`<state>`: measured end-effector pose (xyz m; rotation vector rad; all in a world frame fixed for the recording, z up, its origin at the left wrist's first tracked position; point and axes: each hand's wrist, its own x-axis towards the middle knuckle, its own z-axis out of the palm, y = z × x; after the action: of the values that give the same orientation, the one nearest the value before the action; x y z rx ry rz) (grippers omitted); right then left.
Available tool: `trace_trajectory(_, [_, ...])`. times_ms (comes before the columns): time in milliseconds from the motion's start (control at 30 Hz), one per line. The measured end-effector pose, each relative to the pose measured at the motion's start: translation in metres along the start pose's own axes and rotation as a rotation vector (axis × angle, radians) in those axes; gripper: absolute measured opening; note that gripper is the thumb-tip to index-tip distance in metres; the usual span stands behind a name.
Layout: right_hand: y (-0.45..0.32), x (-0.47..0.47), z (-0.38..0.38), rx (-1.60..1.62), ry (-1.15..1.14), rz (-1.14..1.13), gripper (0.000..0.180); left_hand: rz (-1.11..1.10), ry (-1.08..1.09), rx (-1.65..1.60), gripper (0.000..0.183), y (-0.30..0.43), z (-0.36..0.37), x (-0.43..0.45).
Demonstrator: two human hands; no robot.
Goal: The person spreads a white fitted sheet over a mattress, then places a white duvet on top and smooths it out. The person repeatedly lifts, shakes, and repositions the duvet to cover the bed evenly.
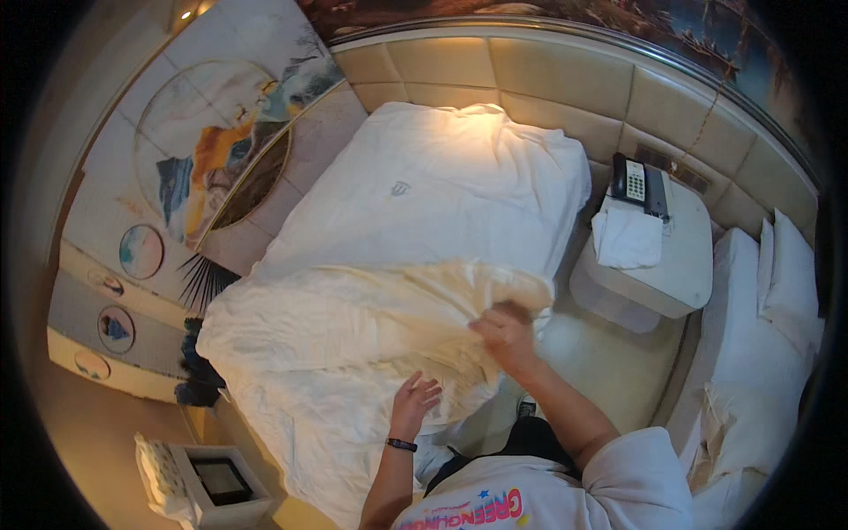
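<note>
A bed with a rumpled white duvet cover (411, 225) stands before me, with a small dark emblem on the cloth. Across its middle lies a creased cream cloth (397, 298), lifted in folds toward the right side of the bed. My right hand (509, 334), slightly blurred, is closed on the cream cloth near the bed's right edge. Lower and to the left, my left hand (416, 397) is over the bedding with its fingers spread and nothing in it. That wrist wears a dark band (401, 444).
To the right, a white bedside cabinet (669, 278) carries a telephone (629, 180) and a folded white cloth (628, 240). Beyond it is another bed (722, 331) with pillows (788, 278). A padded headboard wall (556, 73) runs behind. At lower left stands a small white stand (248, 507).
</note>
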<state>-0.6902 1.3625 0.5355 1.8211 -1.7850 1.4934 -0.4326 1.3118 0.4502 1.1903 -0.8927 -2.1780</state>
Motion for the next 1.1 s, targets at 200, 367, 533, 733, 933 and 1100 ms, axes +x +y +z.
trace_trajectory(200, [0.016,-0.037,0.009,0.058,-0.375,-0.143,0.011,0.061,0.318,0.214,0.052,0.025,0.051,0.082])
trace_trajectory(367, [0.058,-0.042,-0.008,0.052,-0.35,-0.06,0.01,0.211,0.554,1.558,0.079,0.037,0.044,0.133])
trace_trajectory(533, [0.084,-0.035,-0.009,0.142,-0.355,-0.077,0.007,-0.2,0.49,1.136,0.086,0.053,0.062,0.199])
trace_trajectory(733, [0.125,0.0,-0.011,0.023,-0.54,-0.049,0.006,-0.444,0.35,0.933,0.067,0.041,0.086,0.28])
trace_trajectory(933, [0.159,0.028,-0.003,-0.053,-0.714,-0.024,0.011,-0.384,0.399,0.768,0.011,0.024,0.075,0.35])
trace_trajectory(1100, [0.197,0.042,0.006,-0.137,-0.729,0.19,0.015,0.173,0.496,0.447,0.02,0.072,0.081,0.374])
